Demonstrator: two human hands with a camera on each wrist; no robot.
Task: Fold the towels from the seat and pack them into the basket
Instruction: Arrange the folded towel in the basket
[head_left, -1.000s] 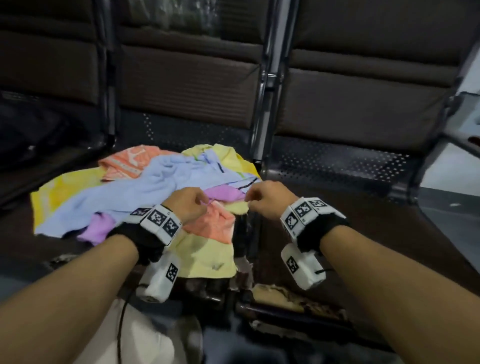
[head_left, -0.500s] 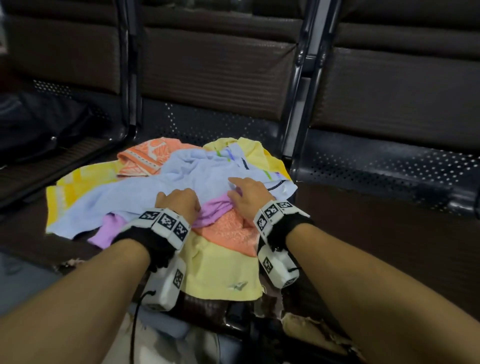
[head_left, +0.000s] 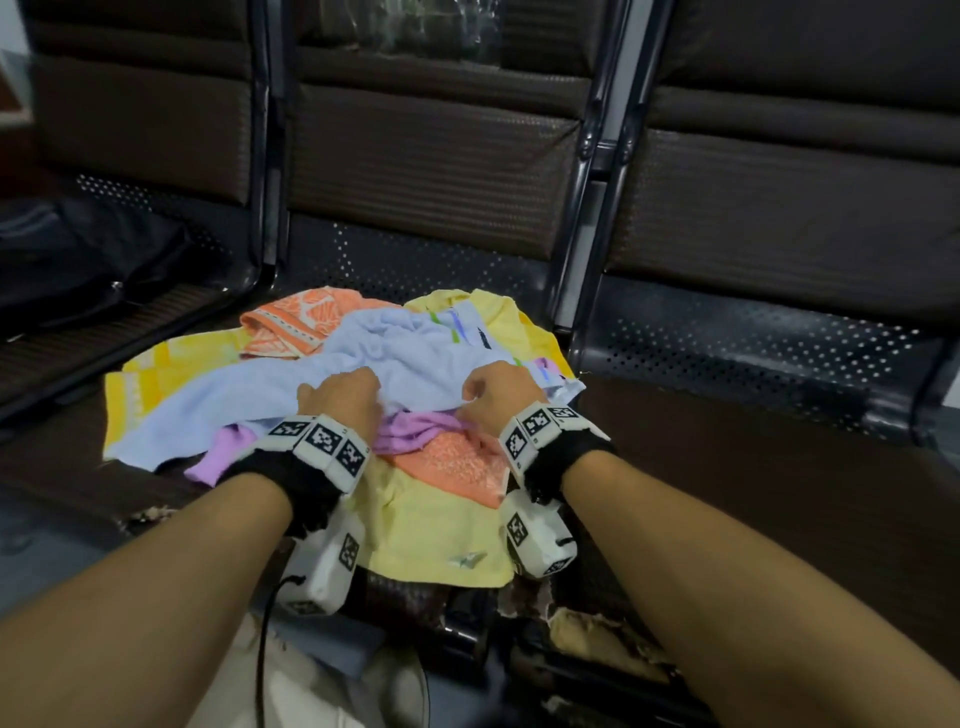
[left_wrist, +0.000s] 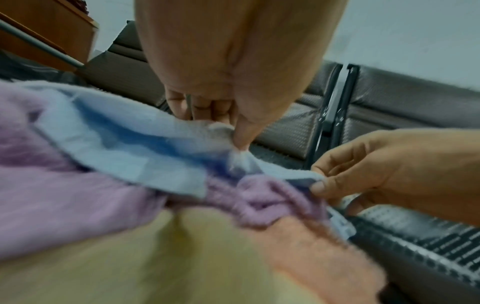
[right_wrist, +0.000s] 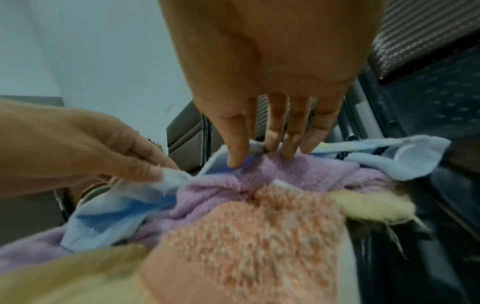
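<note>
Both my left hand (head_left: 343, 400) and right hand (head_left: 496, 391) pinched the fluffy light-blue terry towel's (head_left: 363, 364) edge; wrist views showed the fuzzy lilac towel (right_wrist: 272, 176) underneath.

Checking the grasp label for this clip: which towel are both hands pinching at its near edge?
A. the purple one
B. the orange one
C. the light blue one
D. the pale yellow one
C: the left hand and right hand each pinch the light blue towel's edge, above the purple towel.
</note>
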